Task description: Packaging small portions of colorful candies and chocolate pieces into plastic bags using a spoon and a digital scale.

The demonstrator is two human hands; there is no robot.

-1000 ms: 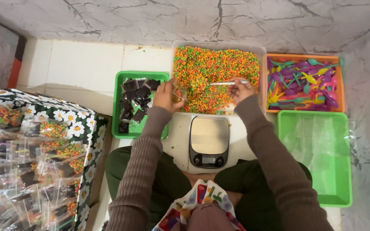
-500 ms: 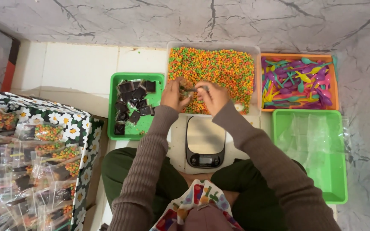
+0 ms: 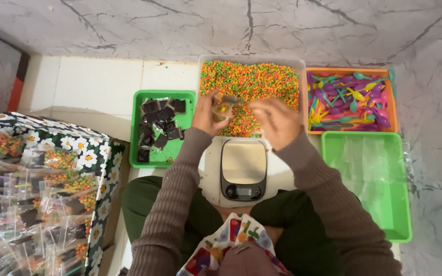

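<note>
My left hand (image 3: 207, 113) holds a small clear bag (image 3: 223, 110) partly filled with coloured bits, above the near edge of a white tub of orange, green and yellow cereal bits (image 3: 251, 82). My right hand (image 3: 277, 120) holds a spoon (image 3: 233, 100) whose bowl is over the bag's mouth. Both hands hover just beyond a small digital kitchen scale (image 3: 243, 168), which has nothing on its plate.
A green tray of dark chocolate squares (image 3: 159, 125) sits left of the tub. An orange tray of coloured plastic spoons (image 3: 351, 99) lies at right, with a green tray of clear bags (image 3: 372, 179) below it. A flowered box of filled packets (image 3: 31, 189) stands at left.
My right hand has come back from the tub with the spoon and met the left hand. Both hands drew together toward the scale over the tub's near edge.
</note>
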